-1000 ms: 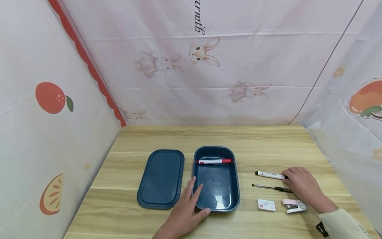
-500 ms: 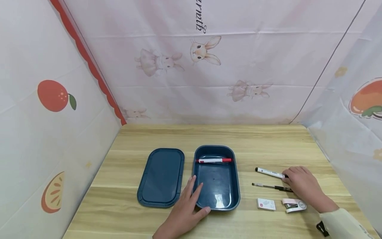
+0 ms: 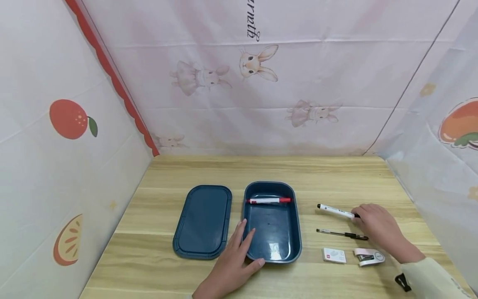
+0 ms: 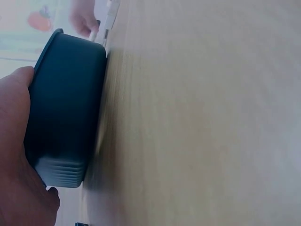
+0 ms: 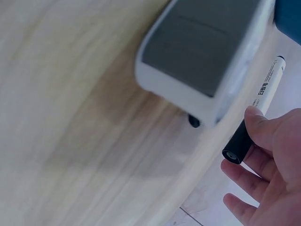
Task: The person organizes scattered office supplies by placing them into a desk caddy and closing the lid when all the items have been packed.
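My right hand [image 3: 378,227] pinches a white whiteboard marker [image 3: 337,211] by its black-capped end. In the right wrist view, thumb and fingertips grip the black cap [image 5: 238,142], and the white barrel points away. My left hand [image 3: 232,262] rests at the near left corner of a dark blue box [image 3: 271,228], fingers spread and fairly straight, thumb by the near wall. Seen from the left wrist, the hand lies against the box's outer wall [image 4: 68,94]. A red-capped marker [image 3: 269,200] lies across the far part of the box.
Left of the box lies its flat blue lid [image 3: 203,222]. A black pen [image 3: 341,234], a small white carton [image 3: 334,256] and a pink and white stapler [image 3: 369,257] lie on the wooden table [image 3: 310,170] near my right hand. A black clip-like object [image 3: 402,282] sits by the sleeve.
My right hand has shifted slightly away from me with the whiteboard marker, widening the gap to the pen. The left hand stays on the box. The head view has shifted slightly.
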`<action>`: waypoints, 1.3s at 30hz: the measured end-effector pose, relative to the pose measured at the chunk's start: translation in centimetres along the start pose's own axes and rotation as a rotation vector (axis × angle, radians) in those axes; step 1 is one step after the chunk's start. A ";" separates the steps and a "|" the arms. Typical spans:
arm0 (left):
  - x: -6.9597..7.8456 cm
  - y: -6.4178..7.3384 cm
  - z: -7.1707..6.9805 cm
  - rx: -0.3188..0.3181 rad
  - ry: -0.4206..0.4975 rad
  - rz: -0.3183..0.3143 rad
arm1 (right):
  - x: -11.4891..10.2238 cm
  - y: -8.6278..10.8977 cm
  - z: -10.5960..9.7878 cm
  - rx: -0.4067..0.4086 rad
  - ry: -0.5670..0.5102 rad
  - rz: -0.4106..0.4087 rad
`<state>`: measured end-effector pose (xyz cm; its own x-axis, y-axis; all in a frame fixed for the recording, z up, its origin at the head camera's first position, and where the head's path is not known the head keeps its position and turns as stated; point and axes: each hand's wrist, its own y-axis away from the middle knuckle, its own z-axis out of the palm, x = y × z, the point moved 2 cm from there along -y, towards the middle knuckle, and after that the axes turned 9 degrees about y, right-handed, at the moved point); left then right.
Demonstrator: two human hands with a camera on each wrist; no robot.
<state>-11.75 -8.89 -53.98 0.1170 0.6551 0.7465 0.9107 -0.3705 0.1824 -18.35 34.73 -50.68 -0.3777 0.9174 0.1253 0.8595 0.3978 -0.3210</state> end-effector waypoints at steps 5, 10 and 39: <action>0.2 0.0 0.0 0.007 0.001 0.018 | -0.1 -0.5 -0.6 0.037 0.003 -0.012; 0.2 0.0 0.0 0.007 0.009 0.017 | -0.8 -1.1 -1.3 0.056 0.002 -0.023; 0.3 0.2 -0.1 0.018 0.011 0.017 | -6.0 -7.2 -3.4 0.101 0.027 -0.115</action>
<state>-11.54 -8.81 -53.66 0.1280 0.6419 0.7560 0.9156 -0.3694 0.1586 -21.12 26.36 -45.97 -0.4610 0.8665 0.1913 0.7715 0.4979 -0.3960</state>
